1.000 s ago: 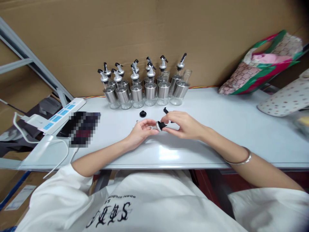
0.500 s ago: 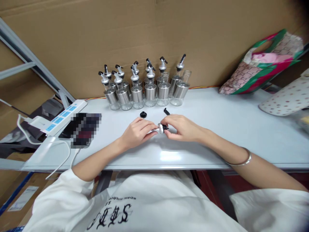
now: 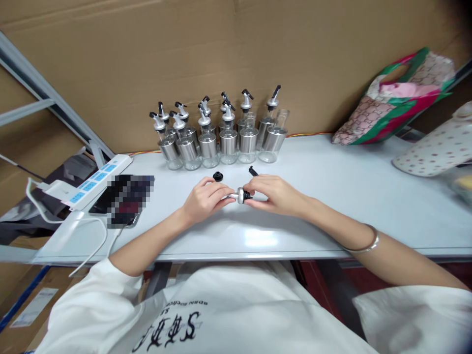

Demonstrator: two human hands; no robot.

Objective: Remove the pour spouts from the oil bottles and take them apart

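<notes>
Between my hands is a silver pourer spout (image 3: 240,195) with a black ribbed stopper, lying sideways just above the table. My left hand (image 3: 207,200) pinches its thin silver end. The fingers of my right hand (image 3: 275,195) close on the black stopper end. A round black cap (image 3: 218,176) lies on the table beyond my left hand, and a small black lever piece (image 3: 253,171) is beyond my right fingers. Rows of glass bottles with steel sleeves (image 3: 228,142) stand behind, most with silver-and-black pourers; a front right bottle (image 3: 275,140) has an open neck.
On the left of the white table (image 3: 332,196) are a power strip (image 3: 99,181), a partly blurred phone (image 3: 127,201) and white cables (image 3: 103,231). A patterned bag (image 3: 391,103) and a dotted white container (image 3: 435,145) stand on the right. Cardboard (image 3: 184,49) rises behind.
Both hands and the pourer spout have shifted slightly left in view. The grip on the spout looks much the same, with more of its silver collar and stopper visible.
</notes>
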